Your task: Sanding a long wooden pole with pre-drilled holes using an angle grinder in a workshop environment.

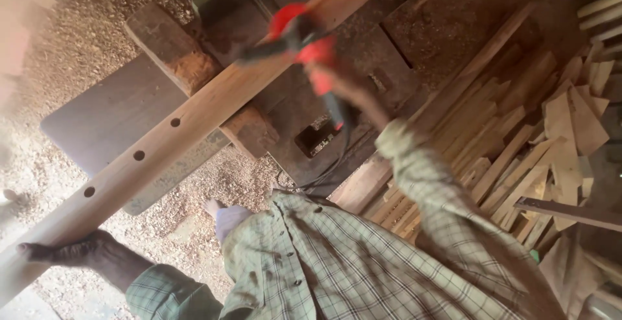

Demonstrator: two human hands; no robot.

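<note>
Pale wood, the long plank is showing three drilled holes; left hand is gripping its near end, right hand is clasping a red drill above it.

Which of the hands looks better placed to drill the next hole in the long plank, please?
Probably the right hand: it already grips the red power drill, set against the long plank past the three holes. The left hand holds the plank's near end, steadying it.

Illumination is dim and warm, with overexposed glare at the upper-left corner and motion blur across the red drill.
</note>
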